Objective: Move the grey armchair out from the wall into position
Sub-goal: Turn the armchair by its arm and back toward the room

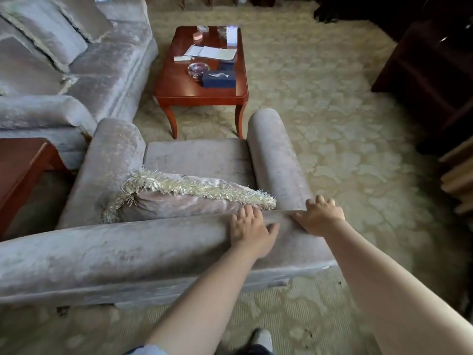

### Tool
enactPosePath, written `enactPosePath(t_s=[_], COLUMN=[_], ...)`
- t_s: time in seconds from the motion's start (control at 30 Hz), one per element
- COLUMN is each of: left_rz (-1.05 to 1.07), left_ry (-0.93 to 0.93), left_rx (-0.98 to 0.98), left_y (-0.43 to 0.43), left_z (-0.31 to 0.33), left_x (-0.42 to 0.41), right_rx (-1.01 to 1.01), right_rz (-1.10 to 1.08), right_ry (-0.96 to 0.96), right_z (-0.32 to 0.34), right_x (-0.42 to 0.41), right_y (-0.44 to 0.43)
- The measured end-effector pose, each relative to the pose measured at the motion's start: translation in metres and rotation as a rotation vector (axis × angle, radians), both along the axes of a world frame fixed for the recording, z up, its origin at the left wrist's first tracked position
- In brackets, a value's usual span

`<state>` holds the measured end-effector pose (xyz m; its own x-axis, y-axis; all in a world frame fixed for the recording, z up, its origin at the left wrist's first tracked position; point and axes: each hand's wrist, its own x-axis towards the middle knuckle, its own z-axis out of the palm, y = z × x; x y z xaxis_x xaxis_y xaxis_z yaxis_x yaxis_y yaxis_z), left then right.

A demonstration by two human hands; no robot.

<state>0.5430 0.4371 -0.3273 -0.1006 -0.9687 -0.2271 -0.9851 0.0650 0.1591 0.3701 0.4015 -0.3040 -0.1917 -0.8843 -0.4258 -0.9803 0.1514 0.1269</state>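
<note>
**Behind the grey armchair, both hands on its back**

Underfoot, one pale patterned carpet [332, 103] runs across the whole floor. On it I count one long grey sofa [107, 62] at the left, one grey armchair [153, 247] in front of the person, one dark wooden cabinet [430, 73] in shadow at the right, and two reddish wooden tables: a coffee table [179, 85] ahead and a side table [18, 160] at the left edge. One fringed cushion [184, 201] lies in the armchair. Two bare hands reach forward. On the coffee table there are one dark blue tissue box [218, 78], one glass ashtray [198, 70] just beside it, and some loose papers [212, 52] further back.

The armchair stands on the carpet, seen from behind, with its seat facing the coffee table and its front near that table's closest legs. The sofa's arm is just beside its left arm. It is covered in worn, pale grey velvety cloth with two rounded rolled arms, a flat seat pad and a broad padded back. The cushion leans against the inside of the back, its cream fringe uppermost.

The left hand [252, 229] lies flat on top of the back, fingers spread and fairly straight. The right hand [320, 217] grips the back's right corner, fingers curled over the front edge, thumb along the ridge.
</note>
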Motion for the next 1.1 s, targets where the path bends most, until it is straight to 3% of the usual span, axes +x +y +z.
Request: enactPosePath(t_s=[0.23,0.37,0.8,1.1], left_rz=[-0.105,-0.109,-0.113,-0.123], left_ry=[-0.075,-0.042,0.072,-0.032], left_rx=[0.192,0.193,0.218,0.254], left_y=[-0.027,-0.037,-0.032,-0.022], left_z=[-0.011,-0.012,-0.004,-0.006], left_x=[0.006,0.008,0.018,0.012], right_rx=[-0.024,0.043,-0.024,0.004], right_rz=[0.102,0.039,-0.002,-0.045], right_ry=[-0.049,-0.115,-0.132,-0.151], right_z=[-0.032,-0.038,-0.034,-0.041], right_x=[-0.008,-0.006,-0.001,-0.013], right_y=[-0.011,-0.026,-0.013,0.010])
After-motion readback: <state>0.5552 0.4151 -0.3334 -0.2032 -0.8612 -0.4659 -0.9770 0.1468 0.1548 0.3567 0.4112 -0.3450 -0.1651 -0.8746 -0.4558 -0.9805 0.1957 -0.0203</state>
